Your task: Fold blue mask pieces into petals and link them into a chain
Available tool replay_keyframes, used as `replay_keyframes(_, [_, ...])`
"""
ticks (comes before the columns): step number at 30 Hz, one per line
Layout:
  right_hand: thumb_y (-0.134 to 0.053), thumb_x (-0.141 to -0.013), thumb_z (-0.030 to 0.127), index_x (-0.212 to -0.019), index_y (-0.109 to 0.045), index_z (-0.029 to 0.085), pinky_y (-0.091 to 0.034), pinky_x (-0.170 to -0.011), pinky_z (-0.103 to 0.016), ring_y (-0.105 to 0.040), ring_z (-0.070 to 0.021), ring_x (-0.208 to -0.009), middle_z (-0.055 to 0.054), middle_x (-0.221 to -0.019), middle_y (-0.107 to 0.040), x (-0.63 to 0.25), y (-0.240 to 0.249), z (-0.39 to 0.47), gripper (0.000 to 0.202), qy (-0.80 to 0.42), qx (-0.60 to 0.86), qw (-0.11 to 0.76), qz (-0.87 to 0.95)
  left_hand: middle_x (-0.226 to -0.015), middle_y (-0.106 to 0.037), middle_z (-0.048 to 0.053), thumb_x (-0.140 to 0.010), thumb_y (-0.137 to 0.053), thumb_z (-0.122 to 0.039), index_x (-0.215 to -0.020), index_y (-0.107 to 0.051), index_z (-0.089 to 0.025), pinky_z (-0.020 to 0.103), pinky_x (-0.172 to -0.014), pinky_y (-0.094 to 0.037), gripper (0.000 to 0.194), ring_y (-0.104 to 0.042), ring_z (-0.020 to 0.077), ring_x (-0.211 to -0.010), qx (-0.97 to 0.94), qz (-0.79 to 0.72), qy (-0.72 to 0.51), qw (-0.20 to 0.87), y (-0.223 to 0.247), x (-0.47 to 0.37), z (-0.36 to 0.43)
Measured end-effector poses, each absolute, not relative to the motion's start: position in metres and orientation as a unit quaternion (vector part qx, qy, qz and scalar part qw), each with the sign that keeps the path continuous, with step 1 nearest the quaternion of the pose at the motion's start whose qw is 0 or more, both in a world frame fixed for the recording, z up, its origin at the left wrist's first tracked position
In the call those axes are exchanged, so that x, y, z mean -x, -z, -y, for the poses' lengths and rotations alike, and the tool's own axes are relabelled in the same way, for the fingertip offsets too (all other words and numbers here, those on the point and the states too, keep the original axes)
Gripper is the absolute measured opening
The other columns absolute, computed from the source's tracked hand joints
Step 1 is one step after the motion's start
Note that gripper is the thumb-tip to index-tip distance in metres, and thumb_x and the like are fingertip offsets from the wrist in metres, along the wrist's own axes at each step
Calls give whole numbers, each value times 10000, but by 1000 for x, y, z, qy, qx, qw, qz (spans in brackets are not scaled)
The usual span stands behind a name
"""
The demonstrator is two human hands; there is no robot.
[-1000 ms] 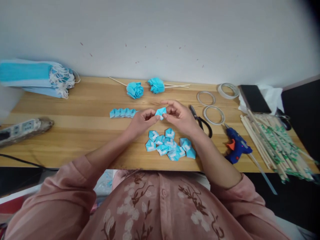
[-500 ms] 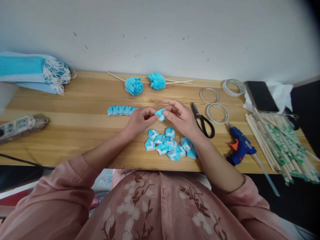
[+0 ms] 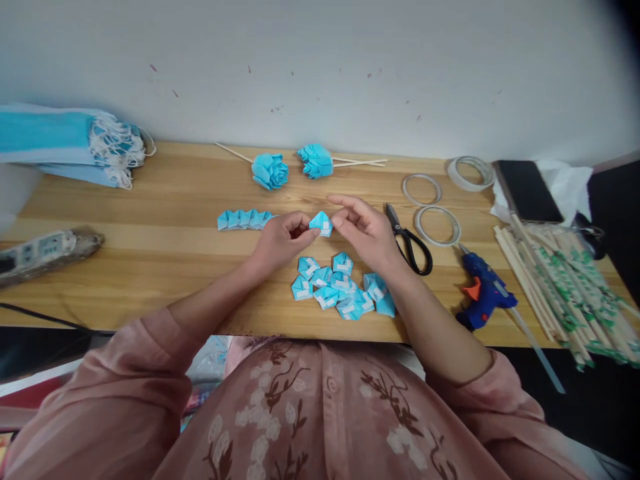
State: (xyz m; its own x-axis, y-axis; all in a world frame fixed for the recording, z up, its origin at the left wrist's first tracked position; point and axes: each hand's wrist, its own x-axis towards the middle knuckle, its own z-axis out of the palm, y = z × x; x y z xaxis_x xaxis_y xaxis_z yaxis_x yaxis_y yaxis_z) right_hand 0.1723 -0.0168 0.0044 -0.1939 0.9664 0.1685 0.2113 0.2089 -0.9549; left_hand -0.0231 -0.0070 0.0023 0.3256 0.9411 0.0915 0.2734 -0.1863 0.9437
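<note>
My left hand (image 3: 285, 241) pinches a small folded blue piece (image 3: 321, 221) between thumb and forefinger; a white strip marks its lower right. Close by the piece's right edge is my right hand (image 3: 366, 232), its fingers apart and the index stretched out; whether a fingertip touches the piece is hard to see. Below the hands lies a loose pile of similar folded blue pieces (image 3: 327, 297) with white strips. A row of overlapping blue folded pieces (image 3: 243, 219) lies left of my left hand, its right end partly behind that hand.
Blue flowers on sticks (image 3: 270, 171) lie at the back. On the right are black-handled scissors (image 3: 411, 243), tape rolls (image 3: 437, 225), a blue glue gun (image 3: 483, 293), a dark phone-like slab (image 3: 530, 191) and bundled sticks (image 3: 575, 300). Stacked masks (image 3: 55, 137) and a power strip (image 3: 47, 250) are left.
My right hand's thumb has come off the folded blue piece and drawn slightly right. The piece now shows more of its face in my left hand. The view has shifted slightly.
</note>
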Motion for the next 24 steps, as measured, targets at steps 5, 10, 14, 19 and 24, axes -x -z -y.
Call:
replay_keyframes(5, [-656,-864,279,-1272,-620,224,-502,-738,-289,-620,-137,-741,27,-805,-654,-168,0,16,413,-424,441,443,655,-636,-478,-42,-808,-612,-334,-786,-616,-163,228,-560,-318,172,-399,88,-591,-668,-436,-378,469,1,23,6])
replay_keyframes(10, [-644,-866,258,-1252,-615,234,-506,-744,-293,-623,-139,-752,28,-806,-653,-166,1,17,388,-410,437,448,663,-653,-517,-27,-810,-608,-345,-735,-578,-168,229,-586,-352,195,-439,97,-620,-665,-432,-366,487,4,24,6])
replay_keyframes(14, [-636,-868,251,-1246,-611,236,-507,-740,-295,-620,-134,-738,32,-797,-650,-165,3,17,379,-410,434,449,664,-645,-516,-24,-822,-613,-371,-706,-552,-171,225,-574,-352,239,-434,97,-615,-662,-434,-357,496,5,25,4])
replay_keyframes(19, [-608,-891,257,-1231,-628,233,-507,-722,-286,-615,-128,-734,28,-807,-645,-164,5,18,342,-416,433,441,668,-629,-482,-31,-813,-614,-376,-681,-533,-170,224,-565,-325,258,-417,93,-610,-668,-433,-352,492,6,24,4])
replay_keyframes(24, [-644,-871,264,-1212,-644,237,-516,-740,-290,-623,-136,-773,22,-831,-642,-163,4,19,343,-415,428,441,671,-589,-413,-49,-800,-603,-371,-648,-511,-172,230,-525,-249,267,-335,78,-563,-689,-437,-330,475,2,23,7])
